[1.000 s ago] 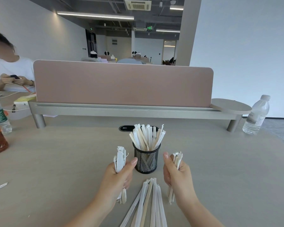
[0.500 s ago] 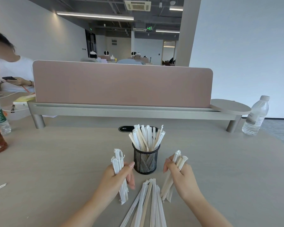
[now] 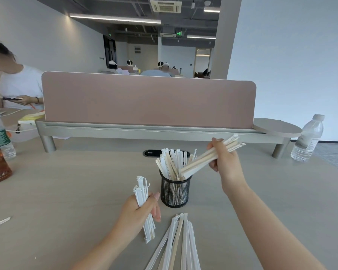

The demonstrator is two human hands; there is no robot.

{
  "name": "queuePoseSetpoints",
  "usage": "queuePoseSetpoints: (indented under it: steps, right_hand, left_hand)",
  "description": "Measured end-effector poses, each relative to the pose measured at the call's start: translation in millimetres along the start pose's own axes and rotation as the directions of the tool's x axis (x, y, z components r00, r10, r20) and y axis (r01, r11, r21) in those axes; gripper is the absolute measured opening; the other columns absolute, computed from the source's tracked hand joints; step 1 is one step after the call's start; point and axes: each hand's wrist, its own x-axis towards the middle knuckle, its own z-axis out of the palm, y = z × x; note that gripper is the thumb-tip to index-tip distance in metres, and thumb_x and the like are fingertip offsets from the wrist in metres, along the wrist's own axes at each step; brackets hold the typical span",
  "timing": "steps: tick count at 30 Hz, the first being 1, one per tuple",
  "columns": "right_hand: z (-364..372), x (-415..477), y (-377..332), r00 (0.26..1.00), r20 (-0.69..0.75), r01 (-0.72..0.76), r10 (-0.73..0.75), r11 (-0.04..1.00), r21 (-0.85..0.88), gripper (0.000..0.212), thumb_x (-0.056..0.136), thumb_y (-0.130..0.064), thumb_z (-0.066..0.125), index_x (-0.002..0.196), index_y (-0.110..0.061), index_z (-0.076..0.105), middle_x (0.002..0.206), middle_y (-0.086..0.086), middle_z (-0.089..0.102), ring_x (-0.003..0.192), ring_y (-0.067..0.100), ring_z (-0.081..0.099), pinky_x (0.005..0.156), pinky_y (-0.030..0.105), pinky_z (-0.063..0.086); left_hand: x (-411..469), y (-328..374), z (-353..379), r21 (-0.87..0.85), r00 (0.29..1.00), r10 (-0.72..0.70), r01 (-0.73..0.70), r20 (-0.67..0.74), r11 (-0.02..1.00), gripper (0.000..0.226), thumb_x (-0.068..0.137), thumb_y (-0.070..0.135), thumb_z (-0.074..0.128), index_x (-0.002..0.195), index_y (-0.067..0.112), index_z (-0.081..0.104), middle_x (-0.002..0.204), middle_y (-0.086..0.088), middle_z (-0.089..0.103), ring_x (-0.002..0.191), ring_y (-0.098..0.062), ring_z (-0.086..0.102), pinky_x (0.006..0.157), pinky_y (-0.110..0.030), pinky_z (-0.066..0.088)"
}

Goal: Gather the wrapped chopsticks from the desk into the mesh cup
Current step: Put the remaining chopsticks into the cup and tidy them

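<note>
You work in bright, even light: long ceiling strips (image 3: 115,18) glow far overhead, and the right wall (image 3: 293,61) looks washed pale. Shadows on the table (image 3: 66,191) are soft and faint, darkest just under the mesh cup (image 3: 175,191). The wide lens bows the far partition (image 3: 148,102) and stretches your forearms near the bottom edge. A face at far left is blurred.
</note>
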Motion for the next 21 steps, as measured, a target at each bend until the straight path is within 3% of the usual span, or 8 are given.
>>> queuePoseSetpoints:
  steps: [5, 9, 12, 15, 18, 21]
  right_hand:
    - [18.6, 13.2, 32.7, 0.994, -0.04, -0.103, 0.101, 0.994, -0.041, 0.036, 0.093, -0.02, 0.05, 0.058, -0.012, 0.052, 0.033, -0.011, 0.043, 0.032, 0.001, 0.041, 0.038, 0.011, 0.037]
    - [22.9, 14.2, 48.7, 0.998, -0.045, -0.058, 0.051, 0.981, -0.185, 0.035, 0.091, -0.024, 0.053, 0.058, -0.014, 0.057, 0.052, -0.001, 0.049, 0.053, 0.015, 0.045, 0.059, 0.027, 0.039]
    - [23.7, 14.0, 52.5, 0.999, -0.044, -0.005, -0.009, 0.957, -0.292, 0.032, 0.091, -0.023, 0.053, 0.067, -0.003, 0.06, 0.061, 0.004, 0.05, 0.056, 0.015, 0.041, 0.053, 0.028, 0.034]
    - [25.4, 18.7, 54.1, 0.996, -0.03, 0.067, -0.08, 0.946, -0.317, 0.033, 0.088, -0.023, 0.055, 0.077, 0.008, 0.061, 0.076, 0.015, 0.058, 0.057, 0.01, 0.048, 0.051, 0.018, 0.037]
    - [27.0, 27.6, 57.5, 0.993, 0.008, 0.111, -0.121, 0.886, -0.45, 0.033, 0.084, -0.03, 0.053, 0.071, -0.004, 0.067, 0.101, 0.017, 0.057, 0.09, 0.02, 0.047, 0.076, 0.025, 0.032]
    - [29.7, 33.7, 52.9, 0.99, 0.086, 0.143, -0.115, 0.749, -0.647, 0.029, 0.088, -0.028, 0.051, 0.082, -0.008, 0.071, 0.108, 0.006, 0.046, 0.105, 0.024, 0.034, 0.083, 0.024, 0.02]
  left_hand:
    - [0.1, -0.2, -0.9, 0.009, 1.0, 0.005, -0.005, 0.011, 1.0, 0.043, 0.077, 0.033, 0.045, 0.036, 0.02, 0.045, 0.047, -0.003, 0.061, 0.055, -0.013, 0.055, 0.064, -0.027, 0.042]
    - [1.0, -0.9, -1.6, 0.014, 1.0, -0.003, 0.002, 0.01, 1.0, 0.043, 0.078, 0.034, 0.044, 0.037, 0.02, 0.044, 0.048, -0.003, 0.062, 0.055, -0.012, 0.055, 0.063, -0.024, 0.041]
    - [2.2, -1.1, -1.5, 0.016, 1.0, -0.001, 0.001, 0.015, 1.0, 0.042, 0.078, 0.033, 0.045, 0.038, 0.02, 0.044, 0.048, -0.003, 0.062, 0.054, -0.012, 0.054, 0.063, -0.026, 0.041]
    - [2.8, -0.8, -1.3, 0.014, 1.0, 0.002, -0.002, 0.003, 1.0, 0.042, 0.078, 0.032, 0.045, 0.037, 0.02, 0.044, 0.047, -0.002, 0.061, 0.054, -0.012, 0.056, 0.063, -0.027, 0.042]
    - [3.3, -0.7, -0.9, 0.006, 1.0, 0.0, 0.0, 0.001, 1.0, 0.043, 0.077, 0.032, 0.045, 0.036, 0.02, 0.044, 0.046, -0.002, 0.061, 0.054, -0.012, 0.056, 0.063, -0.028, 0.042]
    - [4.4, -1.8, -1.0, 0.022, 1.0, -0.007, 0.006, 0.002, 1.0, 0.043, 0.078, 0.032, 0.045, 0.036, 0.02, 0.045, 0.046, -0.001, 0.061, 0.053, -0.012, 0.056, 0.064, -0.031, 0.044]
